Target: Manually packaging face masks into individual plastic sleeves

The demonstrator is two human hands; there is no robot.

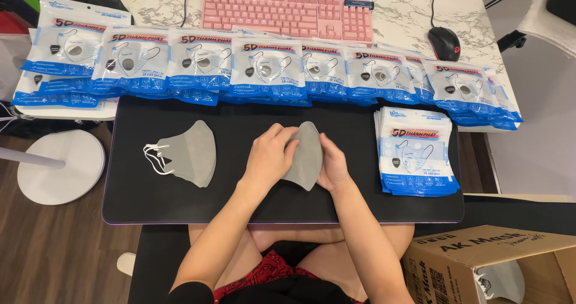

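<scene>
A small stack of folded grey face masks (306, 154) stands on edge in the middle of a black mat (180, 202). My left hand (270, 155) grips its left side and my right hand (332, 163) presses its right side. To the left on the mat lies a second pile of grey masks (191, 153) with white ear loops sticking out. At the right of the mat rests a stack of empty blue-and-white mask pouches (415, 151).
A row of filled blue-and-white mask packs (270, 70) lines the far edge of the mat. Behind it are a pink keyboard (288, 10) and a black mouse (444, 43) on a marble table. An open cardboard box (480, 262) sits at lower right. A white round base (57, 166) is on the floor at left.
</scene>
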